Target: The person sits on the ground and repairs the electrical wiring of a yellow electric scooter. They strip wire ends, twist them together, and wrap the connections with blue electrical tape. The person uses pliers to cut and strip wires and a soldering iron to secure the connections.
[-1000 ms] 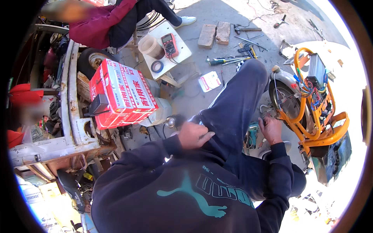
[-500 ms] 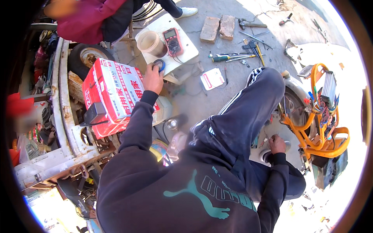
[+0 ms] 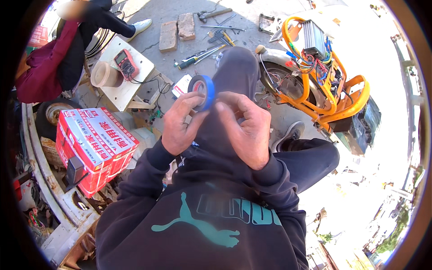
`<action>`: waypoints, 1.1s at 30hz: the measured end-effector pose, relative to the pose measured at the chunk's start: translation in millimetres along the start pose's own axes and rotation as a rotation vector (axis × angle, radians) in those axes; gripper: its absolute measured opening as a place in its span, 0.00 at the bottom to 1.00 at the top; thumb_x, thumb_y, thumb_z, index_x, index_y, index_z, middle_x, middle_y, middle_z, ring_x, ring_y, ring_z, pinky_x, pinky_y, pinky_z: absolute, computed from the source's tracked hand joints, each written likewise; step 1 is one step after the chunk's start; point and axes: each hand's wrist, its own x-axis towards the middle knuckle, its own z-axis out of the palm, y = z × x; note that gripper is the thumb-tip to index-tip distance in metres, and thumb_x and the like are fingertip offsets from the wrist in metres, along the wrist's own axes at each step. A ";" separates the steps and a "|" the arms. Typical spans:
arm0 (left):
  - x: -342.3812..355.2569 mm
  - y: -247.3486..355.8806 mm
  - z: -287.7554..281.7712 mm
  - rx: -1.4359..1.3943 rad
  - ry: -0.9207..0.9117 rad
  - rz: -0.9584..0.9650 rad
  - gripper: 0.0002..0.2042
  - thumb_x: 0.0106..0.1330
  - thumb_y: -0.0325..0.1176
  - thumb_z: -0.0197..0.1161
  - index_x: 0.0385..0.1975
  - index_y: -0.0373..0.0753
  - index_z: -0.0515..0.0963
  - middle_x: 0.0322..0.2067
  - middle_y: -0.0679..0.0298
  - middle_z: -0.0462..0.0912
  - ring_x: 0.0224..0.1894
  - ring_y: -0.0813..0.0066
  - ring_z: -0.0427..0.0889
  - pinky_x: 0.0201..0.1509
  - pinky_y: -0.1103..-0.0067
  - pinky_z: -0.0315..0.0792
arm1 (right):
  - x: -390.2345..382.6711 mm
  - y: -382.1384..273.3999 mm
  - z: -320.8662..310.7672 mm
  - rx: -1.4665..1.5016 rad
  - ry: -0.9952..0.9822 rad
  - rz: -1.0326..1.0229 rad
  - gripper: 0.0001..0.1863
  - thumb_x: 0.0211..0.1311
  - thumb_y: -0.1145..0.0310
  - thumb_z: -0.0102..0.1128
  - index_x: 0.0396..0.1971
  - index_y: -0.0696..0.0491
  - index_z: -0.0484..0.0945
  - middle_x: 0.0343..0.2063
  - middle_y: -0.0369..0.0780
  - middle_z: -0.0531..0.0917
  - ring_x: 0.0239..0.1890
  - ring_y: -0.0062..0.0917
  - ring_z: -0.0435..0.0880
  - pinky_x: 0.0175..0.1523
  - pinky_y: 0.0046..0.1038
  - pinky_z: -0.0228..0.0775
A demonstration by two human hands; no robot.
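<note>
Above my lap, my left hand grips a roll of blue tape, tilted upright with its ring facing left. My right hand is just right of the roll, fingers curled and thumb raised toward the roll; whether anything is between its fingertips I cannot make out. Both hands are over my dark trouser leg, which is bent at the knee.
A red-and-white box is at left beside a rusty frame. A low white stool holds a multimeter and bucket. A person in maroon sits upper left. Tools and two bricks lie ahead; an orange scooter frame stands right.
My left hand has brought the tape roll from the white stool to above my lap. My right hand has risen from near the ground to beside the roll. The view has shifted.
</note>
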 end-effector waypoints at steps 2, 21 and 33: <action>4.4 4.7 3.6 0.037 -0.057 0.078 0.16 0.62 0.19 0.69 0.50 0.35 0.78 0.50 0.53 0.83 0.44 0.63 0.86 0.43 0.75 0.80 | -3.6 -3.5 -5.6 -0.003 0.036 0.053 0.09 0.66 0.76 0.67 0.44 0.61 0.84 0.29 0.42 0.87 0.29 0.17 0.83 0.38 0.22 0.76; 11.8 26.6 65.5 0.307 -0.252 0.255 0.17 0.57 0.25 0.73 0.47 0.36 0.81 0.44 0.57 0.85 0.40 0.55 0.84 0.45 0.67 0.77 | -47.1 58.4 -38.4 -0.427 0.372 -0.060 0.05 0.55 0.78 0.65 0.30 0.59 0.78 0.17 0.37 0.80 0.19 0.19 0.79 0.30 0.22 0.72; 28.1 40.7 64.8 0.211 -0.221 0.260 0.16 0.56 0.24 0.73 0.46 0.36 0.81 0.44 0.55 0.85 0.39 0.52 0.83 0.44 0.66 0.77 | -34.1 38.4 -58.0 0.040 0.290 0.139 0.14 0.70 0.71 0.67 0.49 0.64 0.82 0.31 0.33 0.85 0.32 0.12 0.79 0.39 0.18 0.73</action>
